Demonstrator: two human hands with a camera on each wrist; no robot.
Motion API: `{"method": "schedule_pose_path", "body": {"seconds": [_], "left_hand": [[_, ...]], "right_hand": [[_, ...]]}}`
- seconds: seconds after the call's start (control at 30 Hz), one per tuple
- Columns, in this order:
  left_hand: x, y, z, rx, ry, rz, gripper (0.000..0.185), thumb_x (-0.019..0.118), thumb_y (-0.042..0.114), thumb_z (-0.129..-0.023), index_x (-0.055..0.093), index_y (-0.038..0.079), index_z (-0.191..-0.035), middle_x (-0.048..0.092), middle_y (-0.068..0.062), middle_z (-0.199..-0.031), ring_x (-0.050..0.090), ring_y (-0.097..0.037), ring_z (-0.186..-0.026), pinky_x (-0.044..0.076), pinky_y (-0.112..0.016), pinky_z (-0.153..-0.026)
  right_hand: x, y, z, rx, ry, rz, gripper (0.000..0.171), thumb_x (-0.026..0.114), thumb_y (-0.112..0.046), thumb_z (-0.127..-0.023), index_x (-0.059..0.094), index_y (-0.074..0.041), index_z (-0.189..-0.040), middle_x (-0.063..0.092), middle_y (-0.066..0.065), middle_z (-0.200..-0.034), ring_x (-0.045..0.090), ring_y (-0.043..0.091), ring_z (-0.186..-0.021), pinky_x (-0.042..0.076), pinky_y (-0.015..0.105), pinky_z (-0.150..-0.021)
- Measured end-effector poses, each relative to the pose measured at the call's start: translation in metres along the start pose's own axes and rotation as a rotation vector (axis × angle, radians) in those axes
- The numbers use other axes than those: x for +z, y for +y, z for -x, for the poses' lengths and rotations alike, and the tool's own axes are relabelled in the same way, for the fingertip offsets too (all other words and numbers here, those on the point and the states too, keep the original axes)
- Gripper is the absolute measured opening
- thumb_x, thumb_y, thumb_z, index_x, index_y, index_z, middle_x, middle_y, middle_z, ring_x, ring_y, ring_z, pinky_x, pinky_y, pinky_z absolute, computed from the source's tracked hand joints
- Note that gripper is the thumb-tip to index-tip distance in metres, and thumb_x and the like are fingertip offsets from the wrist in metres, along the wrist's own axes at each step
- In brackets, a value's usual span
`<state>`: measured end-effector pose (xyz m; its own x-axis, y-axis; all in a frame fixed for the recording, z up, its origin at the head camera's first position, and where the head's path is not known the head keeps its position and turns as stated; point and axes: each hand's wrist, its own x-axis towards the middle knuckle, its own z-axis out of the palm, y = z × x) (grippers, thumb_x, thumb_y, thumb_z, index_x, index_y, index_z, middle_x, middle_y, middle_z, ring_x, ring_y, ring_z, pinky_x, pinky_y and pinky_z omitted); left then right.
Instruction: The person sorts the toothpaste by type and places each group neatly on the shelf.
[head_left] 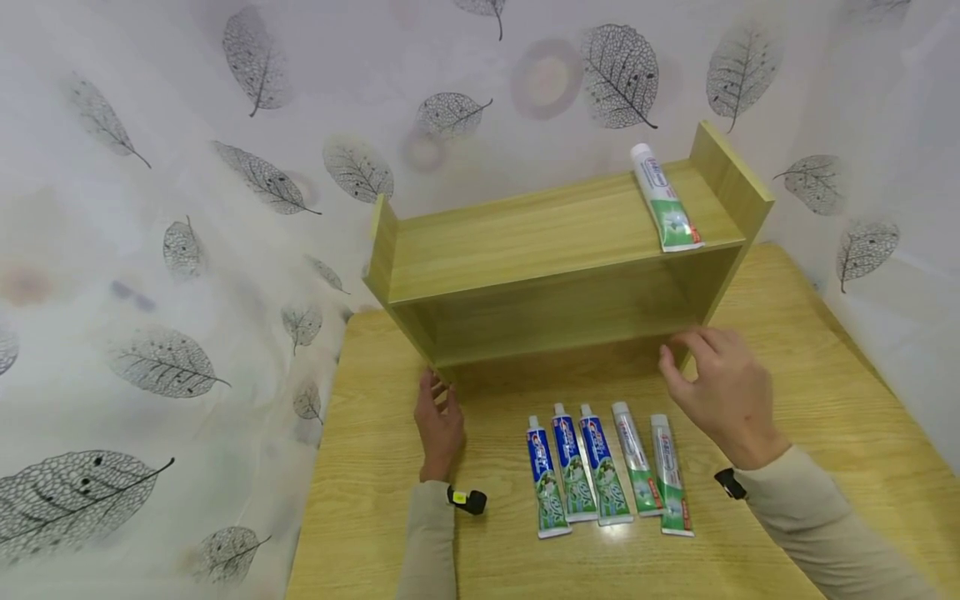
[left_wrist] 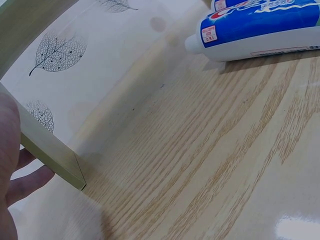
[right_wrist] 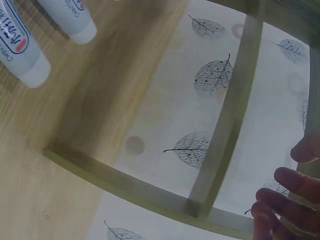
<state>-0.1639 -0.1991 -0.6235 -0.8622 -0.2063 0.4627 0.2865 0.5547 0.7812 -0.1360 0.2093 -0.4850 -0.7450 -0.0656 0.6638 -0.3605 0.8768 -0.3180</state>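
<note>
Both hands are on the wooden shelf [head_left: 555, 258], which stands at the far side of the table [head_left: 810, 400] against the leaf-patterned wall. The left hand [head_left: 438, 425] holds the foot of the shelf's left side panel, with fingers on both faces of the board in the left wrist view. The right hand [head_left: 723, 392] curls its fingers round the foot of the right side panel. One toothpaste tube [head_left: 666, 200] lies on the top board near its right end, partly over the front edge. Five more tubes [head_left: 603, 471] lie in a row on the table just in front of the shelf, between the two hands.

To shift the shelf well, I judge both hands should move together and keep it level, slowly, since the top tube could slide off. Keeping the panel feet away from the row avoids knocking the caps.
</note>
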Motion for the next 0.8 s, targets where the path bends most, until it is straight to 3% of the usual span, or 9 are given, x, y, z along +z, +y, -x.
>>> {"method": "schedule_pose_path", "body": {"seconds": [0.13, 0.43, 0.6, 0.8], "left_hand": [[0.000, 0.000, 0.001, -0.001, 0.005, 0.004, 0.047, 0.061, 0.005, -0.110, 0.053, 0.008, -0.157, 0.070, -0.026, -0.128, 0.076, -0.045, -0.112, 0.069, -0.057, -0.082], [0.000, 0.001, 0.000, 0.005, 0.013, -0.001, 0.049, 0.061, 0.001, -0.109, 0.053, 0.007, -0.156, 0.070, -0.028, -0.128, 0.076, -0.046, -0.111, 0.069, -0.057, -0.082], [0.001, -0.001, -0.001, 0.008, 0.011, -0.003, 0.048, 0.061, 0.003, -0.109, 0.053, 0.008, -0.157, 0.070, -0.026, -0.127, 0.076, -0.046, -0.111, 0.069, -0.056, -0.082], [0.001, -0.001, 0.000, -0.013, 0.011, 0.003, 0.046, 0.062, 0.005, -0.110, 0.053, 0.008, -0.155, 0.070, -0.026, -0.127, 0.076, -0.046, -0.112, 0.069, -0.056, -0.082]], "right_hand": [[0.006, 0.002, 0.008, 0.016, -0.012, -0.005, 0.021, 0.075, -0.015, -0.091, 0.076, 0.004, -0.097, 0.078, 0.022, -0.088, 0.071, 0.043, -0.078, 0.057, 0.054, -0.049], [0.028, 0.003, 0.039, 0.034, -0.095, -0.051, 0.019, 0.081, -0.010, -0.085, 0.077, 0.002, -0.100, 0.078, 0.020, -0.088, 0.072, 0.041, -0.078, 0.061, 0.054, -0.053], [0.040, 0.001, 0.057, 0.057, -0.152, -0.039, 0.019, 0.083, -0.011, -0.085, 0.077, 0.000, -0.099, 0.077, 0.020, -0.085, 0.071, 0.037, -0.072, 0.059, 0.049, -0.050], [0.047, -0.002, 0.069, 0.075, -0.184, -0.048, 0.018, 0.084, -0.010, -0.085, 0.077, -0.001, -0.097, 0.080, 0.020, -0.092, 0.073, 0.037, -0.075, 0.060, 0.047, -0.051]]}}
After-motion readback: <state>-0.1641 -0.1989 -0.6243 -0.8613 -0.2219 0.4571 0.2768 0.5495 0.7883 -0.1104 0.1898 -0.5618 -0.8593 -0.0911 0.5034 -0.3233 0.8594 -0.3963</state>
